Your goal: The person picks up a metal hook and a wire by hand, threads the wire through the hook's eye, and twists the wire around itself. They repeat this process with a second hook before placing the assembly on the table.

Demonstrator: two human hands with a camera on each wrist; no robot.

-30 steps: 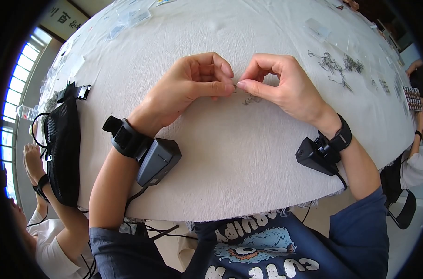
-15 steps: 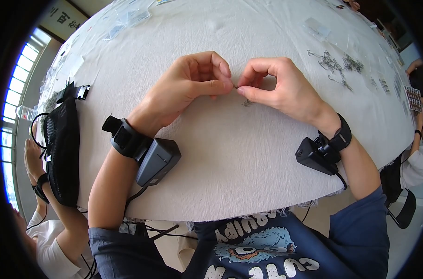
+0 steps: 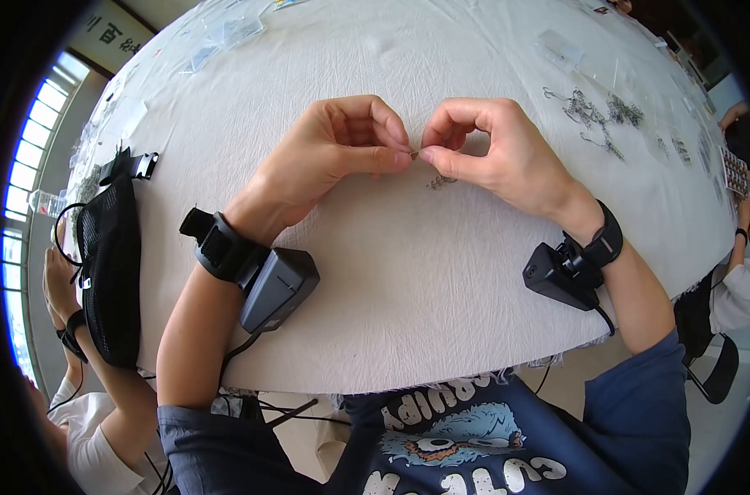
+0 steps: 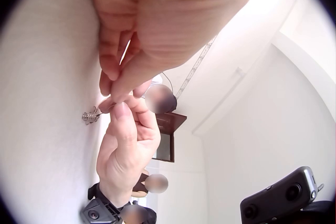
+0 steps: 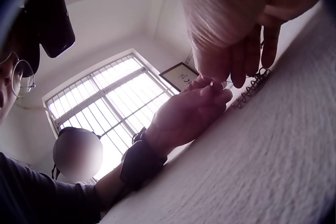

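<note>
Left hand (image 3: 330, 153): thumb and index finger pinch one side of a tiny piece (image 3: 415, 154). Right hand (image 3: 503, 157): thumb and index finger pinch the other side. Piece sits in the narrow gap between both sets of fingertips, too small to make out.

Coil (image 3: 441, 181), thin metal, lies on the worktop (image 3: 391, 289) just beside the right fingers, on the body side. Can't tell if it's joined to the piece. Wrist cameras (image 3: 280, 289) sit back from the fingers, toward the body.

Farther out, right of the fingers: tangled chains (image 3: 585, 111), a clear box (image 3: 561, 51) beyond them, a tray (image 3: 734, 173) at the far right edge. Well left of the fingers: black mesh bag (image 3: 111, 272). Beyond the fingers, left side: clear cases (image 3: 226, 37). Other people at both sides.

Left wrist view shows the coil's loops side-on plus a small hooked end, blurry from the head. Right wrist view: coil stretches out below the right fingers; right palm and fingers partly block the pinch. Only that view gets the whole window grid (image 5: 110, 100) behind.
</note>
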